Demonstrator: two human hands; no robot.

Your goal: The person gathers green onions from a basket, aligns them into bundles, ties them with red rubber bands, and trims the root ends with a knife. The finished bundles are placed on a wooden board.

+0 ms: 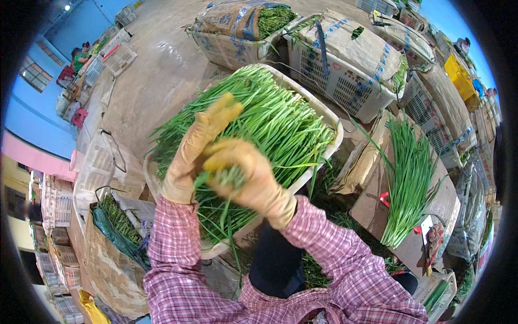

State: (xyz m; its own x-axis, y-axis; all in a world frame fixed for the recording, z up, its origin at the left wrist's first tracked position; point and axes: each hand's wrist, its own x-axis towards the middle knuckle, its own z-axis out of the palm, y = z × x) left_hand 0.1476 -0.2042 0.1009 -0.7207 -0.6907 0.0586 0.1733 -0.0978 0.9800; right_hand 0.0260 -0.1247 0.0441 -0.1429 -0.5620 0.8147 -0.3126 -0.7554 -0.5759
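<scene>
Both my hands wear tan work gloves with yellow fingertips. My left hand (194,154) is raised over a white plastic crate (338,135), its fingers extended and no grip visible; its palm is partly hidden. Just beside it, my right hand (255,182) is blurred and curled around a small bunch of green stems (228,178), whose cut ends point towards me. Beneath, long green leafy stalks (259,109), which look like garlic chives, fill the crate in a thick layer. Their pale ends lie along the right side, and the leaf tips hang over the left rim.
On my right, a loose bunch of the same greens (408,182) lies on a brown board (368,210) beside a knife-like tool (427,231). Packed crates (336,81) with cardboard covers stand ahead. A lined crate (115,259) is at my left. Two people (79,58) are far left.
</scene>
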